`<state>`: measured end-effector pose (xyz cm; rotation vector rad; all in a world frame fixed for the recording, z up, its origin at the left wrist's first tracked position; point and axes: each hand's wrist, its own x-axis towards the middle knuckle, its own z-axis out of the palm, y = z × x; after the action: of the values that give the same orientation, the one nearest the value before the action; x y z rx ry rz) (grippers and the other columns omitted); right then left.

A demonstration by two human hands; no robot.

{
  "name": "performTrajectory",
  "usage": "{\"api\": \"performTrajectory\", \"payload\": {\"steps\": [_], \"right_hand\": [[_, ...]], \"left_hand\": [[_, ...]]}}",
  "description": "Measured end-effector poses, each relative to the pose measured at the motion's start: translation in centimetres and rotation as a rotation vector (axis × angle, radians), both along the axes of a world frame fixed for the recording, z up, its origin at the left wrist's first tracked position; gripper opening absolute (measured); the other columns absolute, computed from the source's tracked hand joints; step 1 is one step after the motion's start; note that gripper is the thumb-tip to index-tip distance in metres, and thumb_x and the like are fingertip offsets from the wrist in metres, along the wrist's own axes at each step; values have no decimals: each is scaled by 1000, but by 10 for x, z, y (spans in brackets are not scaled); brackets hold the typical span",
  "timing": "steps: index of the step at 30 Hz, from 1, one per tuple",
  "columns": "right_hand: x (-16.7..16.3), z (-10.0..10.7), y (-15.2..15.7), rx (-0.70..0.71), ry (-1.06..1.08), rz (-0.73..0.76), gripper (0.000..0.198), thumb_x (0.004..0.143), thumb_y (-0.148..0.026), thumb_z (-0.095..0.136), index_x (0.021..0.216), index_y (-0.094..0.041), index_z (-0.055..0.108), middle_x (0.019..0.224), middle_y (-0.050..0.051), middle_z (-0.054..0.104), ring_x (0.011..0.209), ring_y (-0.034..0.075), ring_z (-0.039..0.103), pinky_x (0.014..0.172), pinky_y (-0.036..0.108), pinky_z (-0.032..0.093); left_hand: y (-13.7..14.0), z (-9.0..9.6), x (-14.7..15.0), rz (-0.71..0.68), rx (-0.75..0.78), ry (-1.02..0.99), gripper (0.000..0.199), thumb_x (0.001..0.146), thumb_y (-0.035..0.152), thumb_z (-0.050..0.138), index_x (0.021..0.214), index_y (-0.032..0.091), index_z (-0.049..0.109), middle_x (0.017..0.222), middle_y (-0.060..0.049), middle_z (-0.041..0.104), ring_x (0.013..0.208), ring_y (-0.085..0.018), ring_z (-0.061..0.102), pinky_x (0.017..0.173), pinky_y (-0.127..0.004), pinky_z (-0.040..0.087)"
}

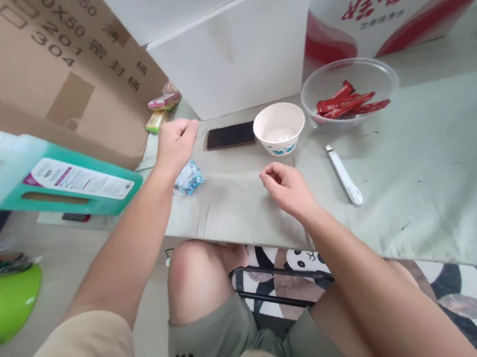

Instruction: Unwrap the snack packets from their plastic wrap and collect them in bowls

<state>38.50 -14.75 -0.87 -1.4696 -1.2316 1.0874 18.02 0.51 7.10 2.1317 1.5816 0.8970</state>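
Note:
My left hand point(177, 143) is closed in a fist above the table's left side; whatever it may hold is hidden. Just below its wrist lies a crumpled clear and blue plastic packet point(190, 178), partly covered by my forearm. My right hand point(286, 186) has its fingers curled together, thumb against the forefinger, and I cannot make out anything between them. Right behind it stands a white paper bowl point(278, 129) with a blue pattern, seemingly with nothing inside. A white utility knife point(343, 175) lies to the right of that hand. A dark phone point(231, 135) rests between both hands, farther back.
A clear plastic bowl point(352, 71) holds red strips that look like peppers. White boxes point(235, 47) and a red-and-white carton point(378, 23) line the back. A cardboard box point(84, 60), small snack packets point(163, 105) and a green liquid jug point(80, 182) crowd the left.

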Motion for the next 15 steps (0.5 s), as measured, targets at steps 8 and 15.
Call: {"api": "performTrajectory", "payload": {"steps": [8,15], "right_hand": [[-21,-5,0,-31,-73,43,15,81,-31,52,78,-20,61,65,-1,60,61,15,52,64,29,39],[-12,0,-1,-5,-48,42,14,83,-30,51,79,-20,60,68,-1,62,63,15,54,64,28,39]], "left_hand": [[-26,-42,-87,-204,-446,852,73,76,46,71,143,23,56,152,-18,46,140,-39,49,116,-49,38],[-17,-39,-63,-188,-317,616,46,81,31,51,122,21,69,118,-10,72,113,-31,66,103,-43,49]]}}
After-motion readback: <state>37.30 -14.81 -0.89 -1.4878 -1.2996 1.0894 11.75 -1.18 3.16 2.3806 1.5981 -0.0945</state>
